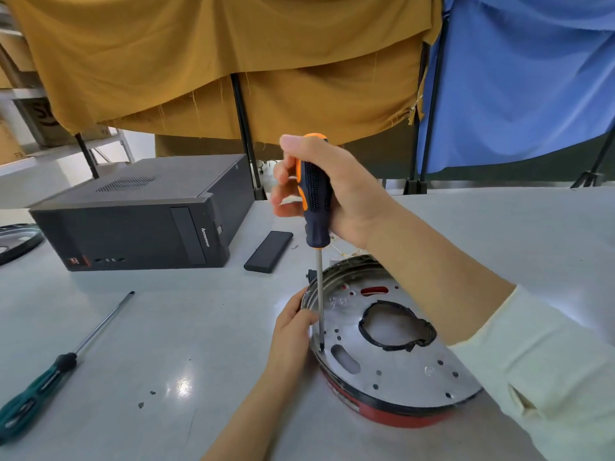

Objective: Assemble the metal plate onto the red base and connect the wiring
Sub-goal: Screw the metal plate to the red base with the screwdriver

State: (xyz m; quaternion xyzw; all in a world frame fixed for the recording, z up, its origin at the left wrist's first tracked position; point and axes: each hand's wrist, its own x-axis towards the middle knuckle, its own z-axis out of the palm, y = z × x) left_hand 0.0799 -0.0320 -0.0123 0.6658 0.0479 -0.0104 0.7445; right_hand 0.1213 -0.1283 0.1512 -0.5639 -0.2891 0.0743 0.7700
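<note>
A round metal plate (392,361) with several holes and slots lies on top of the red base (396,417), whose red wall shows along the near edge. A ring of black taped wiring (397,322) sits on the plate's middle. My right hand (329,191) grips the orange and dark blue handle of a screwdriver (316,207), held upright with its tip in a hole near the plate's left edge. My left hand (293,331) holds the plate's left rim, thumb beside the shaft.
A second screwdriver (43,380) with a green and black handle lies on the white table at the left. A black computer case (143,211) stands behind, with a flat black cover (268,251) beside it. Small dark bits (146,399) lie loose. Another plate's rim (16,241) shows far left.
</note>
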